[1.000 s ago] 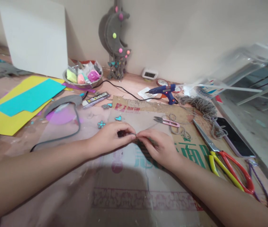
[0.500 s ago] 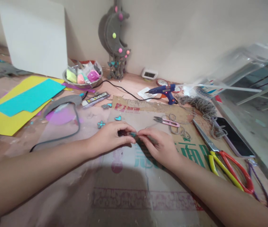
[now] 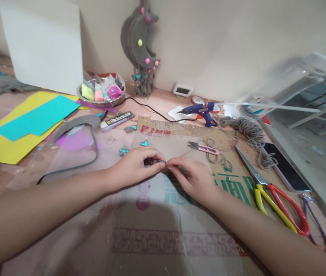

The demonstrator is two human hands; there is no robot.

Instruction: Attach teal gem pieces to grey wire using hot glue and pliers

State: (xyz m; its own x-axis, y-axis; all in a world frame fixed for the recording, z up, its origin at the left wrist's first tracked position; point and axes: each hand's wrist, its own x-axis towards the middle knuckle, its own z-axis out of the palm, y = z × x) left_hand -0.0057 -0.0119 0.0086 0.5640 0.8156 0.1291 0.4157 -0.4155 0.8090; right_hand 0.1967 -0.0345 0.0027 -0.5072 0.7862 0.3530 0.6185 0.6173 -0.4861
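Note:
Both hands meet at the middle of the cardboard, fingertips almost touching. My left hand (image 3: 140,165) is closed in a pinch on a small piece, now mostly hidden; a moment ago its teal face showed. With thumb and forefinger together, my right hand (image 3: 193,178) pinches thin grey string at that piece's edge; fingers cover the exact contact. A thin strand (image 3: 180,214) hangs below the hands. Just beyond my left hand lie a teal flower piece (image 3: 123,151) and a teal heart piece (image 3: 144,143), both edged in grey.
Pink-handled thread snips (image 3: 204,148), a grey string bundle (image 3: 246,130), large scissors (image 3: 266,188) and a phone (image 3: 286,166) lie at right. Behind are a blue glue gun (image 3: 201,111), a bowl (image 3: 101,102) of clay packets and a hanging moon ornament (image 3: 140,46). Coloured sheets (image 3: 36,119) lie left.
The small piece has turned between my left fingers, so its teal face no longer shows. Both hands stay in nearly the same place.

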